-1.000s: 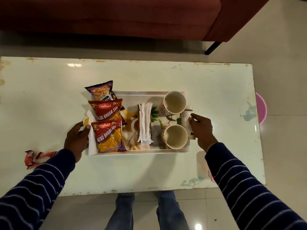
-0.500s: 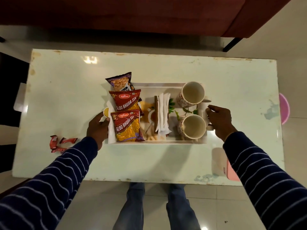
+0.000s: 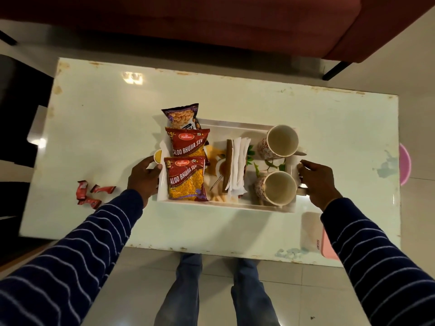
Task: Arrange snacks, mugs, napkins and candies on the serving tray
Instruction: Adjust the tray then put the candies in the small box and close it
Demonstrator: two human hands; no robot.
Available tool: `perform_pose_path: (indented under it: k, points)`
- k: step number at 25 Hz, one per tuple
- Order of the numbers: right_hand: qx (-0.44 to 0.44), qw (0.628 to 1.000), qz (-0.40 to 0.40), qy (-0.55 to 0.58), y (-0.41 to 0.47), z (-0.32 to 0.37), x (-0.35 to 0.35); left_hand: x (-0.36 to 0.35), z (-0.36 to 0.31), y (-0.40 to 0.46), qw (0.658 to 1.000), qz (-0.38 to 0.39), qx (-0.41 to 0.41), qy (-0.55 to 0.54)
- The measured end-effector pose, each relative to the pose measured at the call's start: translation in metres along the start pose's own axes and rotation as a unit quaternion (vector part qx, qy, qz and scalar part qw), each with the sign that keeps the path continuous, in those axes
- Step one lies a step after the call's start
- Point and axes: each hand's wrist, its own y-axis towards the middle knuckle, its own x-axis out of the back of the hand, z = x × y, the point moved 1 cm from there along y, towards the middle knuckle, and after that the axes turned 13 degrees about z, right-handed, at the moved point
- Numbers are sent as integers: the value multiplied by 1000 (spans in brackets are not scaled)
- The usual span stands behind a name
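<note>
A white serving tray [image 3: 235, 125] sits in the middle of the pale table [image 3: 94, 137]. On its left lie two red snack packets [image 3: 186, 180] and a purple one [image 3: 183, 116]; a stack of white napkins [image 3: 239, 165] fills the middle. Two patterned mugs [image 3: 280, 142] [image 3: 277, 188] stand upright on its right. My left hand [image 3: 142, 178] grips the tray's left edge. My right hand [image 3: 317, 182] grips the right edge beside the near mug's handle. Several red candies [image 3: 91, 192] lie on the table left of the tray.
A dark red sofa [image 3: 211, 24] runs along the table's far side. A pink round object [image 3: 404, 165] shows past the right edge, and another pink thing [image 3: 327, 243] sits at the near right corner. My legs [image 3: 211, 290] stand at the near edge.
Both hands keep their hold on the tray's two ends. The view has shifted so the tray and table sit further right and lower in frame; the candies stay put.
</note>
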Motion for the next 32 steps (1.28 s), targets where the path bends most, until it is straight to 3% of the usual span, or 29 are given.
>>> perform_pose_path:
  k: [5, 9, 12, 15, 19, 24, 28, 32]
  points:
    - [41, 998, -42, 4, -13, 4, 6, -11, 9, -32, 975, -122, -99, 156]
    - [136, 970, -175, -96, -65, -11, 8, -5, 33, -73, 981, -118, -127, 87]
    - [173, 959, -152, -163, -118, -29, -7, 11, 47, -95, 981, -136, -121, 70]
    - [182, 957, -179, -139, -149, -52, -15, 19, 56, -115, 980, -131, -125, 80]
    - [138, 943, -248, -173, -171, -81, 17, -10, 62, -142, 983, -40, -127, 129]
    - [-9, 929, -235, -285, -163, -100, 73, -97, 67, -173, 978, 96, -114, 142]
    - [-8, 933, -182, -310, -148, -107, 87, -200, 65, -183, 963, 223, -102, 111]
    - [29, 930, -146, -335, -129, -108, 75, -284, 61, -175, 912, 339, -120, 197]
